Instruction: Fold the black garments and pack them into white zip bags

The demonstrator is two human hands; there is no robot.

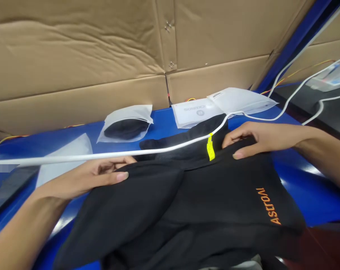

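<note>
left hand (94, 175) and right hand (258, 135) each pinch the black garment (215, 197) by its upper edge, decent spot imo since it's likely soft, light, floppy

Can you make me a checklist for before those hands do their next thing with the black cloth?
1. Left hand has a grip on the black cloth: ok, its thumb is on top near the upper edge.
2. Right hand has a grip too: ok, it pinches that edge farther right.
3. Black cloth smooth and flat: not ok, it has folds and wrinkles.
4. White cable out of the view of the work: not ok, it crosses in front.
5. White cable not touching the black cloth: cannot tell from this one view.
6. Orange letters facing up where we can see them: ok.
</note>
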